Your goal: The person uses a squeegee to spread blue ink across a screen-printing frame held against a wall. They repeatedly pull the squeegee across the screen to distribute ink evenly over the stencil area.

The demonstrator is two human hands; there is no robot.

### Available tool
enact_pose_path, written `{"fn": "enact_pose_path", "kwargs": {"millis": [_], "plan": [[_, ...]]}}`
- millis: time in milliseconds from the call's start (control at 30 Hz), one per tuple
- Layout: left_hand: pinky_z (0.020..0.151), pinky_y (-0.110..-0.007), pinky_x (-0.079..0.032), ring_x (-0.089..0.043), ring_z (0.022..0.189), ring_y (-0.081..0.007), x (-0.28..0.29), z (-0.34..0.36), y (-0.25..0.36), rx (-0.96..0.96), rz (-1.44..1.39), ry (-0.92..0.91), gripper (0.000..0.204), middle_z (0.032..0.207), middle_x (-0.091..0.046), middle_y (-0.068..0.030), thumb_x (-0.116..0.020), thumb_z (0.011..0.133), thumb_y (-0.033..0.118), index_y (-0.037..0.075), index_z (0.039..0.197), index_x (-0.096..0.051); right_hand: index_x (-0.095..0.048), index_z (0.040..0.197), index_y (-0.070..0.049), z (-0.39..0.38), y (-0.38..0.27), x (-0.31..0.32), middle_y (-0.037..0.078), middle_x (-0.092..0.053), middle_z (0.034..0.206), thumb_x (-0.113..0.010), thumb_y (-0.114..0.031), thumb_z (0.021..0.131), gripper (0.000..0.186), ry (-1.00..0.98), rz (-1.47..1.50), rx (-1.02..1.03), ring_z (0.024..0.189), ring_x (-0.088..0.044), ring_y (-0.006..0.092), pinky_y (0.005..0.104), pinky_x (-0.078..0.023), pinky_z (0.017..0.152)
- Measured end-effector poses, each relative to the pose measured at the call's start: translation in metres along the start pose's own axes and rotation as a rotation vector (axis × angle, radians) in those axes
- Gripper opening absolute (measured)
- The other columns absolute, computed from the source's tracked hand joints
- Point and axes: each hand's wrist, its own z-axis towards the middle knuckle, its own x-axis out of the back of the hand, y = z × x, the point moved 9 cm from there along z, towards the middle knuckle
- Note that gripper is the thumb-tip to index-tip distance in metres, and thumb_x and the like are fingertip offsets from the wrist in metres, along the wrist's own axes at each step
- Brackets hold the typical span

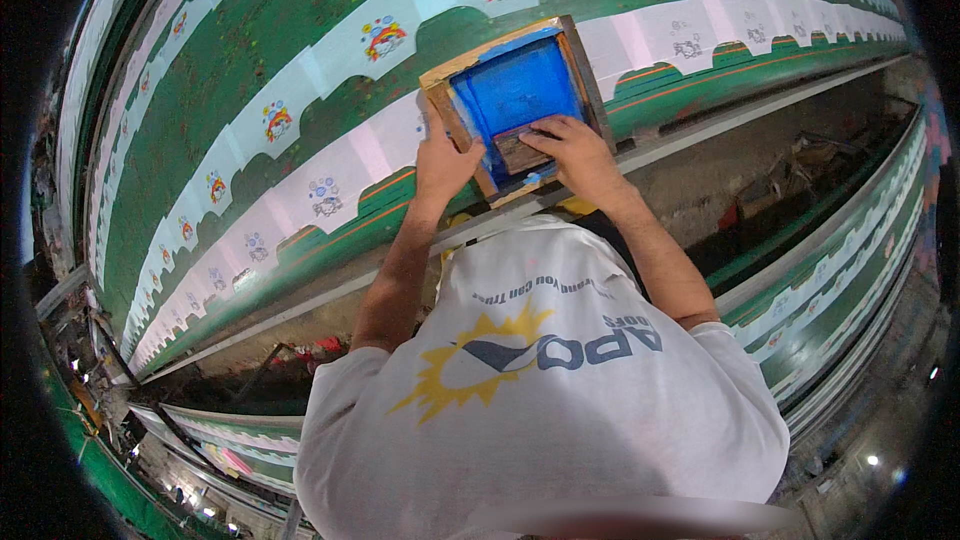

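A wooden screen-printing frame [580, 68] with a blue screen lies tilted over the near row of white cut pieces [390, 140] on the long green table. My left hand [445, 162] is closed on the frame's left side, fingers along the outer edge and thumb reaching inward. Inside the frame, at its near end, my right hand [580, 155] grips a brown wooden squeegee [518, 154]. Its lower edge is hidden against the blue surface. Grey outline prints show on near-row pieces both left and right of the frame.
A farther row of white pieces [440, 0] bears colourful cartoon prints. The green table [330, 110] curves away to both sides, with a metal rail [760, 105] along its near edge. Behind me stands another green table [840, 280] with white pieces.
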Motion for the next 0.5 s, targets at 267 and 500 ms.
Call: {"fn": "enact_pose_path", "kwargs": {"millis": [267,500], "plan": [[0.074,-0.046,-0.066,-0.081,0.08,-0.0415,-0.075,0.036,0.054,0.06,0.011,-0.026,0.12,0.102,-0.082,-0.0262,-0.08,0.09,0.023,0.0,0.174,0.001,-0.076,0.135,-0.011,-0.023,0.082,0.05,0.011,-0.07,0.136,-0.07,0.009,0.078,0.06,-0.012,0.001,-0.002,0.128,-0.064,0.0347,0.0471,-0.054,0.111],[0.046,-0.033,-0.057,-0.074,0.06,-0.0193,-0.081,0.036,0.052,0.219,-0.163,-0.053,0.11,0.091,-0.08,-0.0127,-0.079,0.091,0.012,0.013,0.178,-0.011,-0.077,0.13,-0.011,-0.022,0.086,0.049,0.01,-0.071,0.13,-0.082,-0.005,0.074,0.056,0.013,-0.05,0.111,0.125,-0.064,0.0342,0.0475,-0.053,0.111]]}}
